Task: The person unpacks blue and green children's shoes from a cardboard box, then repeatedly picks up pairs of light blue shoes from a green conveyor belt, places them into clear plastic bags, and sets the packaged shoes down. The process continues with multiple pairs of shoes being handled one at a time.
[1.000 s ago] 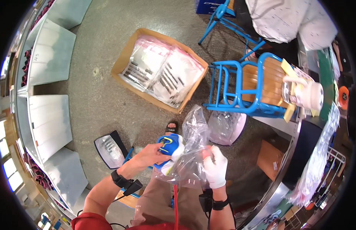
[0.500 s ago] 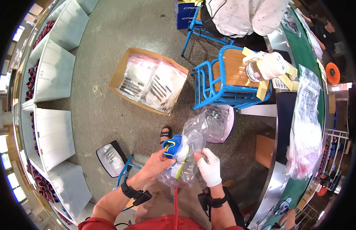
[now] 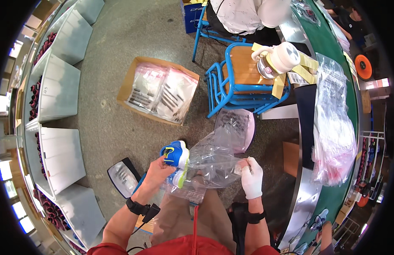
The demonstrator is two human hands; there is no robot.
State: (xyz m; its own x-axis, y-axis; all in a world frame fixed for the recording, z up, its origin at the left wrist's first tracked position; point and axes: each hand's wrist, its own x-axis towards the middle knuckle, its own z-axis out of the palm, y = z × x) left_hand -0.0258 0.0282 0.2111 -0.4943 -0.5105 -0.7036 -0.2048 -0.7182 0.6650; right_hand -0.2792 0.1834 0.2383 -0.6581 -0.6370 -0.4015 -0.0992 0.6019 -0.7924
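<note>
My bare left hand (image 3: pixel 159 172) is closed on a pair of blue sneakers (image 3: pixel 171 156) with white soles and yellow-green trim. The shoes lie sole to the right, one beyond the other. A clear plastic bag (image 3: pixel 214 163) stretches from the shoes across my lap. Its right end is pinched by my right hand (image 3: pixel 251 180), which wears a white glove with bare fingertips showing. Part of the bag hangs under the nearer shoe; whether that shoe is inside it I cannot tell.
A cardboard box (image 3: pixel 128 87) of flat plastic bags stands ahead on the floor. Blue-framed stools (image 3: pixel 231 63) hold a cream jug (image 3: pixel 286 57). White bins (image 3: pixel 63 148) line the left. On the right, a green-topped bench (image 3: pixel 354 102) carries a stack of clear bags (image 3: pixel 333 131).
My right hand has moved right, drawing the bag out taut between both hands. The shoes have moved slightly left with my left hand, and more of them shows outside the plastic.
</note>
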